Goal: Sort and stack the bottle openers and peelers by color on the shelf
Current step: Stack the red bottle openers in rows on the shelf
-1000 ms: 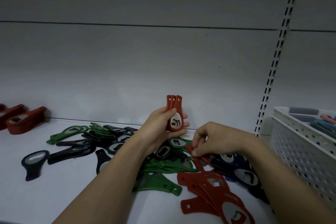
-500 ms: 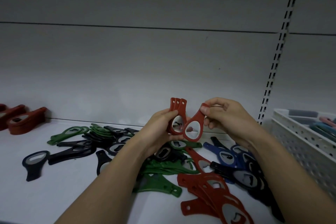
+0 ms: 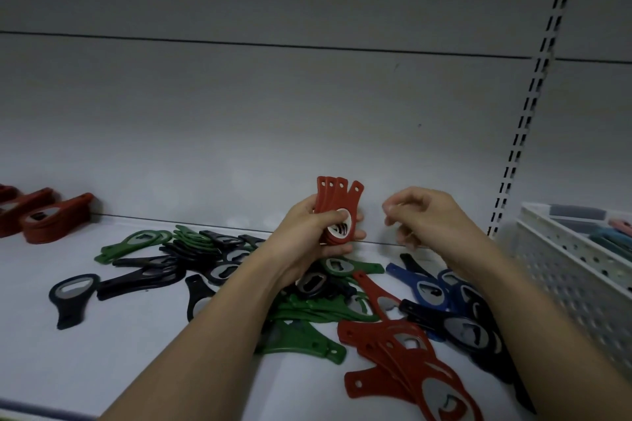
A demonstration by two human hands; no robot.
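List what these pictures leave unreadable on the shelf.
- Head view: contents of the white basket, cut by the right edge and blurred.
- Head view: red stacks far left, cut by the edge.
- Head view: openers under the left hand and forearm, hidden.
- Head view: right hand fingertips, blurred.

Dim, bluish light falls on my shelf (image 3: 102,352), brightest low on the back panel (image 3: 273,147) and fading to grey above. My right hand (image 3: 424,219) is motion-blurred. The slotted upright (image 3: 533,96) bows with wide-angle distortion; corners darken.
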